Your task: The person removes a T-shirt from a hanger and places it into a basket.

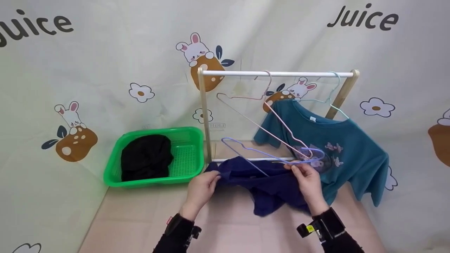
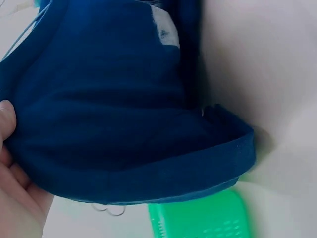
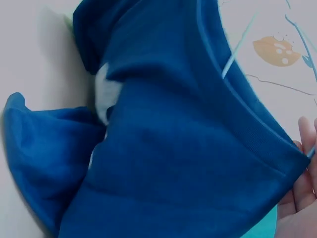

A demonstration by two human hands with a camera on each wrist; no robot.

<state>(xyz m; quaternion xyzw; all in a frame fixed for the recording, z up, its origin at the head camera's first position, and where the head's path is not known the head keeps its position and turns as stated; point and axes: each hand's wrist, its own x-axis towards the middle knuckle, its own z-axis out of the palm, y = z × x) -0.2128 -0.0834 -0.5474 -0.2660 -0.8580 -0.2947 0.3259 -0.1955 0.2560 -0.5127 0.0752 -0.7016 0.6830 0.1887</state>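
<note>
A navy T-shirt (image 1: 277,188) hangs in front of the rack between the two hands. My left hand (image 1: 201,188) pinches its cloth at the left end, thumb against fingers. At the right, my right hand (image 1: 307,181) grips the edge of the shirt's neckline together with a blue-purple wire hanger (image 1: 242,144). One arm of that hanger goes down into the neck opening; its left corner stands outside, above the cloth. In the right wrist view the hanger's wire (image 3: 240,47) enters the collar. A pale print (image 2: 165,27) shows partly on the shirt in the left wrist view.
Behind stands a rack with a white rail (image 1: 239,73). On it hang a pink hanger (image 1: 242,116) without clothing and a teal T-shirt (image 1: 351,147) on a mint hanger (image 1: 332,95). A green basket (image 1: 188,154) at the left holds black cloth (image 1: 146,158).
</note>
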